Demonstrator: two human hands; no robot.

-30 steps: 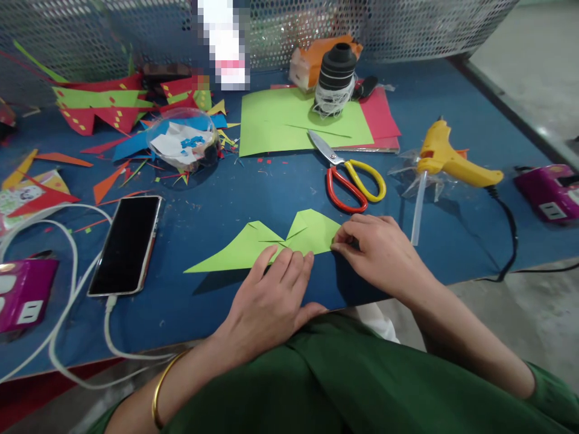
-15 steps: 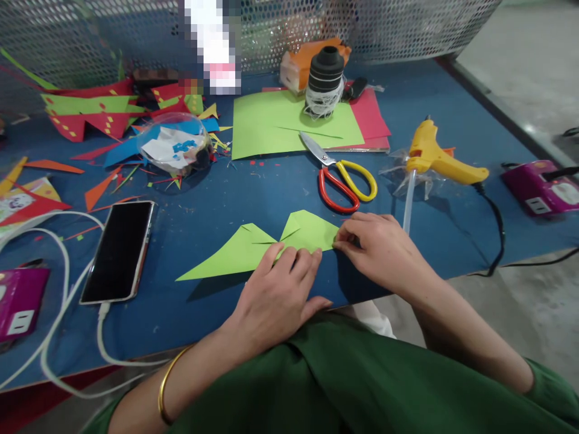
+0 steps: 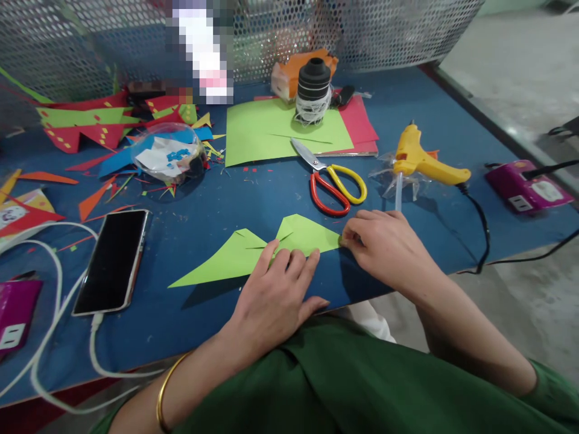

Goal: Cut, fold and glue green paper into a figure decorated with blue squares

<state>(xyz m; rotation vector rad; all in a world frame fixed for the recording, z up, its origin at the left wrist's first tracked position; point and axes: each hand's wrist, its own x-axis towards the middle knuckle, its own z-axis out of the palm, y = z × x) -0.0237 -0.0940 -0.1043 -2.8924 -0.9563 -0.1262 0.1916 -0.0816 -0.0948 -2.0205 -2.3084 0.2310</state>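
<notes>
A folded green paper piece (image 3: 298,234), with two peaks and a long point to the left, lies near the table's front edge. My left hand (image 3: 278,289) rests over its lower middle, fingers spread and pressing on the paper. The piece's right tip is pinched between the thumb and fingers of my right hand (image 3: 384,247). Beyond the paper lie open scissors (image 3: 332,184) with one red and one yellow handle, their blades over a green sheet (image 3: 257,129).
On the left are a phone (image 3: 113,259) with a white cable, a clear bowl (image 3: 169,154) and coloured paper scraps. A thread-wrapped black bottle (image 3: 313,90) stands behind. At right lie a yellow glue gun (image 3: 429,160) and a purple box (image 3: 527,187).
The view has shifted slightly, moving the table items left and down in the picture. My right hand has moved a little outward, still pinching the paper's right tip. My left hand stays on the paper.
</notes>
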